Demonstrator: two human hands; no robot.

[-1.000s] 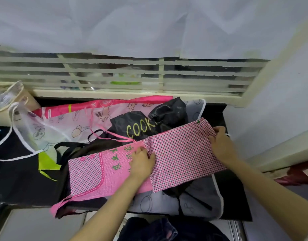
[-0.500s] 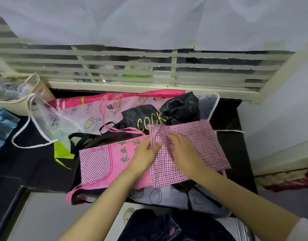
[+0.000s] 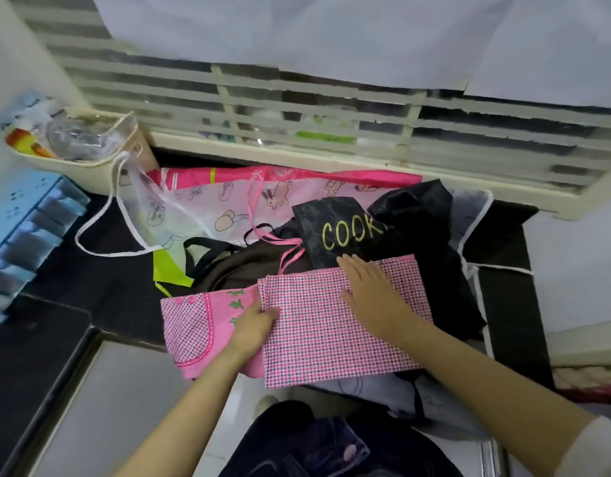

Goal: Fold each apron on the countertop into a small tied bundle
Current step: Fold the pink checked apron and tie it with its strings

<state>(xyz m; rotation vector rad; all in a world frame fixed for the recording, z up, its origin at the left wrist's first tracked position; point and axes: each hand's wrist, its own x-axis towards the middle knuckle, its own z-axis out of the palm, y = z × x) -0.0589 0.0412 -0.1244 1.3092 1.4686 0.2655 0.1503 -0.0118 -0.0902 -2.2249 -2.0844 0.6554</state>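
Pink checked apron [image 3: 331, 332] atop apron pile, countertop [image 3: 101, 290] front edge; long axis left-right. Left hand [image 3: 252, 323] pinches folded flap's left edge; right hand [image 3: 373, 292] flat, fingers together (pressing flap). Black COOK apron [image 3: 345, 232] just behind.

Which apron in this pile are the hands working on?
The pink checked apron at the front: the left hand pinches its folded edge, the right hand lies flat on it. The black COOK apron and cartoon-print apron lie behind.
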